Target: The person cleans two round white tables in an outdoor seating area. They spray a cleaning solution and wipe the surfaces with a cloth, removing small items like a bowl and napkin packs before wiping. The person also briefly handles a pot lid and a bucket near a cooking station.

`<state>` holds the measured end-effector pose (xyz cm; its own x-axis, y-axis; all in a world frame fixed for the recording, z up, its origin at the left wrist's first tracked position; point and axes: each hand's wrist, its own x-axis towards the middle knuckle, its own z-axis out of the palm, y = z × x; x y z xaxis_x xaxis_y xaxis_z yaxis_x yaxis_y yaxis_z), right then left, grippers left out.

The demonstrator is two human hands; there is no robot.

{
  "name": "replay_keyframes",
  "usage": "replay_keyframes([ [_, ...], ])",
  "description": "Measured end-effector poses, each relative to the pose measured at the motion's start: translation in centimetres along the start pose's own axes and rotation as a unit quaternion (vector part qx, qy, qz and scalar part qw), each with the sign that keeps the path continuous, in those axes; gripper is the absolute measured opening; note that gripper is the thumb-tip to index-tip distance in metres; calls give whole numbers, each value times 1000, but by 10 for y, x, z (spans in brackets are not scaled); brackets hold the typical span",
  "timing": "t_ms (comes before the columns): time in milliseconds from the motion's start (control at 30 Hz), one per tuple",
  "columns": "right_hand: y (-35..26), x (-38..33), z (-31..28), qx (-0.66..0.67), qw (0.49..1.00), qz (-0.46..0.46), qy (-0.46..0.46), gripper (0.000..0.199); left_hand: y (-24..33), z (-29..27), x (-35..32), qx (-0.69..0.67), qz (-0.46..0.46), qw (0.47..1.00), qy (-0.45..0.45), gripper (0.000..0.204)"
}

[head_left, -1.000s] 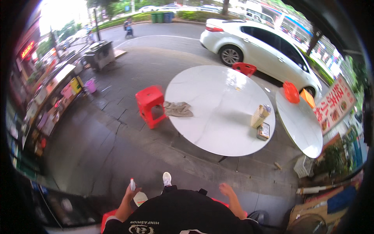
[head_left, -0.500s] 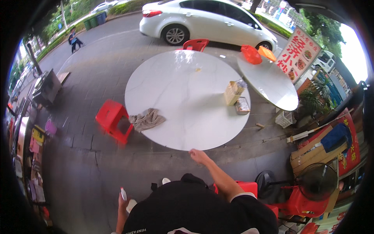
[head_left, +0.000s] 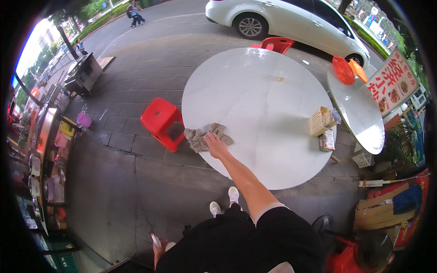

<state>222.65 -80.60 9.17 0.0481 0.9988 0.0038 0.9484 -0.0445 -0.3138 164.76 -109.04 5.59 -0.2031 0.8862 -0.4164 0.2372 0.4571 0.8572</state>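
On the near left rim of the round white marble-look table (head_left: 255, 104) lies a crumpled grey-brown rag (head_left: 223, 133). My right hand (head_left: 214, 143) reaches out over the table with its fingers closing on the middle of the rag; the fingertips are partly lost in its folds. Low at my left side, away from the table, my left hand (head_left: 159, 249) is wrapped round a slim white object with a red end (head_left: 155, 240). Its kind is too small to make out.
Left of the table stands a red plastic stool (head_left: 160, 119); a red chair (head_left: 277, 44) is behind it. A tissue basket (head_left: 321, 122) and small box (head_left: 327, 141) sit at the table's right. Beyond are a second table (head_left: 364, 123) and a white car (head_left: 296, 20).
My right hand has moved from the table's near edge leftward and forward onto the rag. The view has shifted left, and I stand nearer the table. My left hand still holds the white object.
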Motion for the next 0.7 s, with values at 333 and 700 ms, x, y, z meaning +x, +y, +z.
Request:
replay_keyframes([
  [333,3,25,42,-72,995,57,26,23,22,-8,-54,122,-163,979,8,46],
  [700,46,-174,-66,430,848,297,86,40,62,80,102,98,38,973,-205,46],
])
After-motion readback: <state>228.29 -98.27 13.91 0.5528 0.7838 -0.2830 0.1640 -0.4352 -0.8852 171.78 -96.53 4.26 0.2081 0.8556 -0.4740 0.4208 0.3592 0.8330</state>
